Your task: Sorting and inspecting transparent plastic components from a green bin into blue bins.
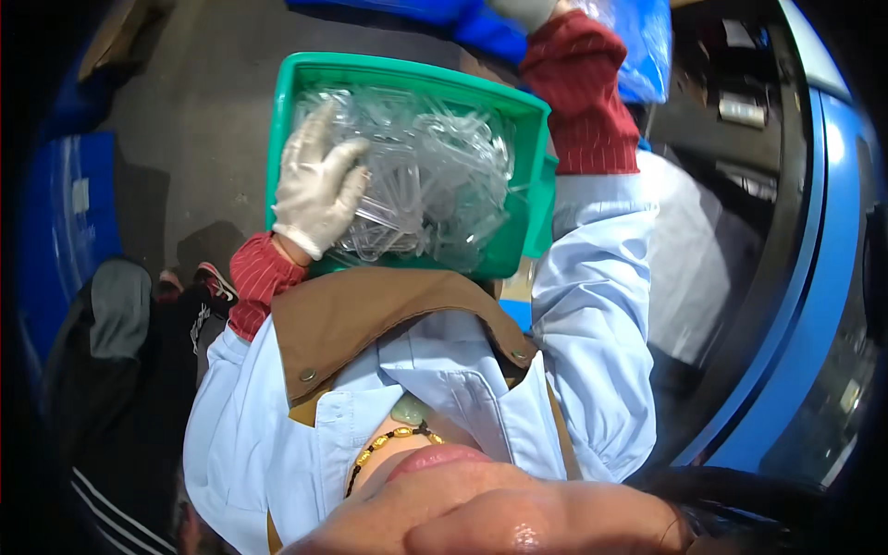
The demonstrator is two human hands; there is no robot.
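Observation:
My left hand (319,190), in a white glove, lies over the left side of a green plastic bin (416,69). Its fingers are stretched and apart, resting on a heap of clear plastic pieces (421,176) that fills the bin. My right arm, in a dark red striped cuff, reaches past the bin's right side. At the top edge, my right hand (527,11) shows only in part beside blue plastic wrapping (490,32). Its fingers are cut off by the frame, so what it holds, if anything, is hidden.
A person in dark striped trousers (116,398) stands close on the left, by a blue box (83,208). Along the right runs a machine with a blue frame (786,351). A white sheet or bag (694,259) lies beside my right arm.

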